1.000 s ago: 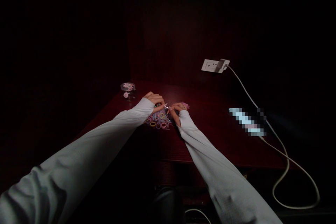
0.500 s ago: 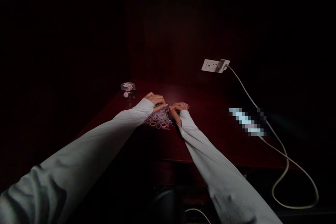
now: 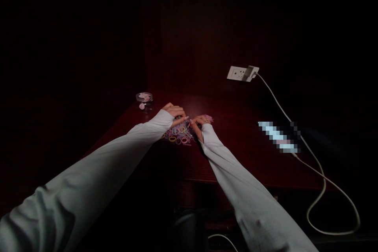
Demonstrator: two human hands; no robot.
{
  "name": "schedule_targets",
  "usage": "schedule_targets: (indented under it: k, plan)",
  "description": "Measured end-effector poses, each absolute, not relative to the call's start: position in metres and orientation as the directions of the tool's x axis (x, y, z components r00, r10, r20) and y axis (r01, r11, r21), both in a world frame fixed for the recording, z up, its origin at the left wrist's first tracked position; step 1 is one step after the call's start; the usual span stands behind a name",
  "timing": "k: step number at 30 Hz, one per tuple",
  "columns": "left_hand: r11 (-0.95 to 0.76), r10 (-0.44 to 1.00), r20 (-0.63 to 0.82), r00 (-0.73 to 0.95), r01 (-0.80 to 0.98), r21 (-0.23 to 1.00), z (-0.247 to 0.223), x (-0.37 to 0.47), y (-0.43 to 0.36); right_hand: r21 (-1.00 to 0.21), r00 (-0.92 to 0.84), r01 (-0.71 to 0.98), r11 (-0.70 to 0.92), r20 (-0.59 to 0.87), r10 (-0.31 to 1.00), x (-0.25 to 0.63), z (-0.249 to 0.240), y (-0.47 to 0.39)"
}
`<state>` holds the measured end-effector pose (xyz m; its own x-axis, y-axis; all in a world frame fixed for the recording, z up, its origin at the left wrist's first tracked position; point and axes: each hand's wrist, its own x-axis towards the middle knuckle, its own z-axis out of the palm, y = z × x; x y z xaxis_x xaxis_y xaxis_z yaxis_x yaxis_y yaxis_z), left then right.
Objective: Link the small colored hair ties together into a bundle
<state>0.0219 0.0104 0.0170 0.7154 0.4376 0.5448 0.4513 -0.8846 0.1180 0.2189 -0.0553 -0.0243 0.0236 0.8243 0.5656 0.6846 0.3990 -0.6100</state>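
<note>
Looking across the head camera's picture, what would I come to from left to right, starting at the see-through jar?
See-through jar → left hand → right hand → wall socket → bright, blurred-out object.

No legible text, label, brand or number from where I stand. Lit screen (image 3: pixel 277 137), toward desk's (image 3: pixel 248 141) right edge: pixelated, unreadable.

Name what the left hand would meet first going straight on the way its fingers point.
Going straight on, the left hand would likely meet the right hand first; depth is unclear, so it might brush the colourful bands below instead.
</note>
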Motion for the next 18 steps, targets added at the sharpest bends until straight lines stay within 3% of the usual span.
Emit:
schedule_targets:
  k: [18]
  plan:
    - [-0.891, 0.424, 0.545, 0.723, 0.440, 0.110, 0.0143, 0.0240, 0.0147, -0.606, 0.016, 0.666, 0.435, 0.595, 0.804, 0.2177, -0.0252, -0.0530]
